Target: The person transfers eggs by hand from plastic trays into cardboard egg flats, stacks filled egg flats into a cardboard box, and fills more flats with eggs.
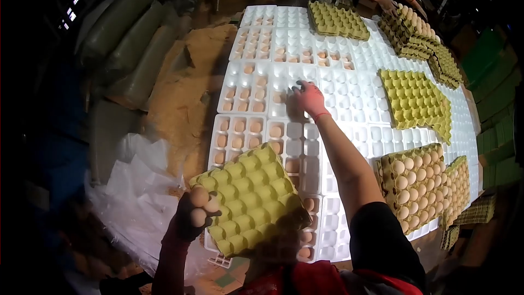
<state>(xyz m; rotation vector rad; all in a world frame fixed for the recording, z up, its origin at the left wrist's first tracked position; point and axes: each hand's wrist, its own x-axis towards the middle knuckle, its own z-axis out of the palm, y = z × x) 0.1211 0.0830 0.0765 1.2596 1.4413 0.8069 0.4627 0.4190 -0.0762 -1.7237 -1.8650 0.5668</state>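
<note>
At the lower left, my left hand, in a dark glove, is closed around a few brown eggs at the left edge of a yellow egg tray. That tray's visible cells hold no eggs, and it tilts over the near white foam trays. My right hand, in a pink glove with dark fingertips, reaches over a white foam tray in the middle. Its fingers are apart, with no egg visible in them. An egg sits in a cell just left of those fingers.
White foam trays cover the table, some cells holding eggs. On the right are a full egg stack and a yellow tray. Another person's hand touches an egg stack at the back. Plastic sheeting lies left.
</note>
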